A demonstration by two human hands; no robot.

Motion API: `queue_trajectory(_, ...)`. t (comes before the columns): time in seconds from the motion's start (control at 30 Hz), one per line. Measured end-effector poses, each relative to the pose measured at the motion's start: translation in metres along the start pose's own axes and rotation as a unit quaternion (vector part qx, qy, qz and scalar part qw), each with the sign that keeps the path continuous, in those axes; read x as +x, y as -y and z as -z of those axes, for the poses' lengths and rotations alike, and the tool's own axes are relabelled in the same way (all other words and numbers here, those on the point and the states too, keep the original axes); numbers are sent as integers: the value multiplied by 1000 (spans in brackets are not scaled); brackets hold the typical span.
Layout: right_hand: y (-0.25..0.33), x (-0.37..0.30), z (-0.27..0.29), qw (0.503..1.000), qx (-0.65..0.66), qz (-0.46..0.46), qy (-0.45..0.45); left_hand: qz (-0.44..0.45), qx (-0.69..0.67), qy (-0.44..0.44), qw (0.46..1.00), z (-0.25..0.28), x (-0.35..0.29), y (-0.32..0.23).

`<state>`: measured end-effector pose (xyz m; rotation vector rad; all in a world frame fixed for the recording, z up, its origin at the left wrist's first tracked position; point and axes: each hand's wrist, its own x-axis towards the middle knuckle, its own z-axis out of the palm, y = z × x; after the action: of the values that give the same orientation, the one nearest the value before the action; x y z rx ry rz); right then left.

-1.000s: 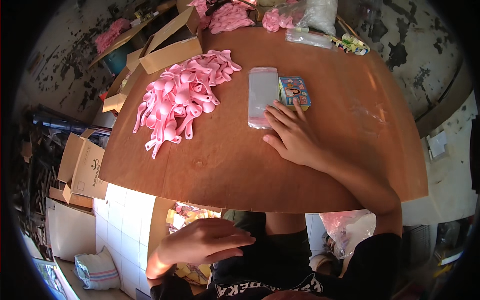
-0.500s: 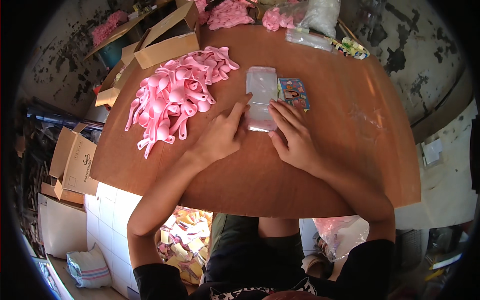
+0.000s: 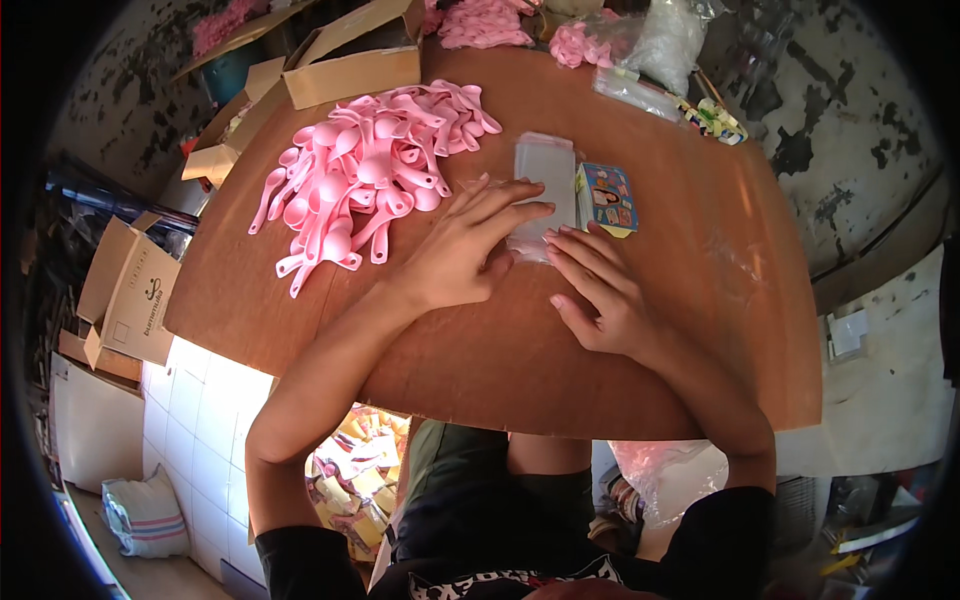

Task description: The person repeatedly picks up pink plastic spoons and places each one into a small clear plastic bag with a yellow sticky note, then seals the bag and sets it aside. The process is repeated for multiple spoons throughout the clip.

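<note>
The clear plastic sleeve (image 3: pixel 545 190) lies lengthwise away from the person; left hand (image 3: pixel 465 245) and right hand (image 3: pixel 600 290), fingers spread flat, press its near end.

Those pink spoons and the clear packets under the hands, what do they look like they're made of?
The pink spoons look like moulded plastic: uniform colour, smooth with a slight sheen. The clear packets look like thin glossy plastic film: see-through, with pale glare. The tabletop looks like brown laminate or board, though that is uncertain.
</note>
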<state>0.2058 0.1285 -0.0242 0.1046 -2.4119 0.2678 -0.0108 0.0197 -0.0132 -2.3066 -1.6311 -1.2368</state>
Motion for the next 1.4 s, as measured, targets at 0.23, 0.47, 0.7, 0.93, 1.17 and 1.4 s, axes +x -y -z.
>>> queue_trajectory(0.23, -21, 10, 18, 987, -22, -101, -119, 49, -80, -29, 995, 0, -4, 3)
queue_trajectory(0.47, -59, 0, 45, 977, -125, -170, 22, 210, -384, -108, 893, 7, 1, 8)
queue_trajectory(0.7, -60, 0, 51, 976, -83, -201, -9, 262, -452, -111, 845, 14, 2, 7)
queue_trajectory(0.93, -4, 35, 77, 945, 2, -201, -257, 305, -414, -82, 854, 13, 1, 4)
queue_trajectory(1.17, 11, 76, 62, 958, 69, -175, -215, 284, -440, -18, 852, 19, 0, -15)
queue_trajectory(1.4, -6, 65, 60, 966, 111, -217, -85, 265, -377, 8, 887, 19, 1, -18)
